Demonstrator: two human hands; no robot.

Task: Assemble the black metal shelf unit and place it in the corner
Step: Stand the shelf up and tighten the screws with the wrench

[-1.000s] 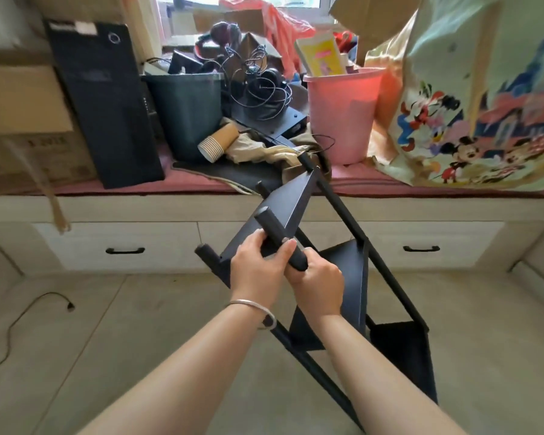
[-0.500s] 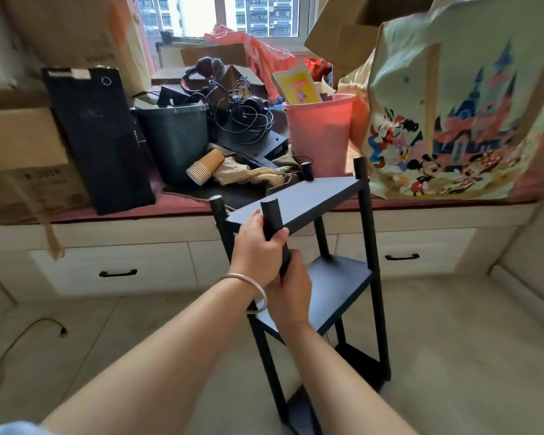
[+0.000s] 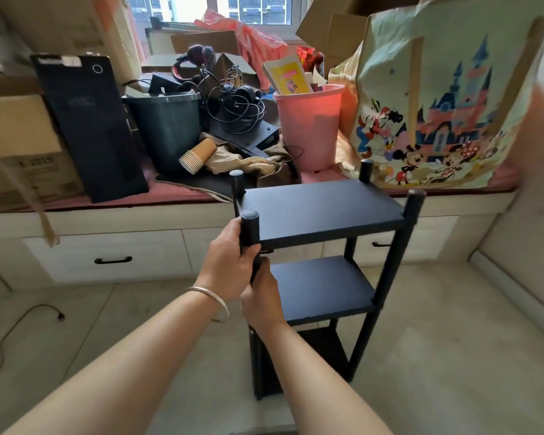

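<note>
Shelf unit (image 3: 321, 211): black metal, three tiers, standing upright on the pale tiled floor (image 3: 453, 356) just in front of the window bench (image 3: 176, 215); four round posts rise a little above the top shelf.
Left hand (image 3: 230, 265): wrapped round the near-left post (image 3: 249, 227) just under its capped end — fingers curled on the far side, thumb toward the camera; a thin bangle (image 3: 215, 301) sits on the wrist.
Right hand (image 3: 261, 302): grips the same post directly below the left hand, touching it, at about the level of the middle shelf.
Lower tiers: middle shelf level and bare; bottom shelf dark, partly hidden behind the right forearm.
Bench top: crowded — a black flat panel (image 3: 88, 127) leaning at the left, a dark bin (image 3: 167, 127), a stack of paper cups (image 3: 197, 157) lying on its side, tangled headphones and cables (image 3: 233, 98), a pink bin (image 3: 310, 124) and a large cartoon-print bag (image 3: 437, 98) at the right.
Bench front: white drawers with black handles (image 3: 112, 260).
Floor, left: a loose black cable (image 3: 22, 324).
</note>
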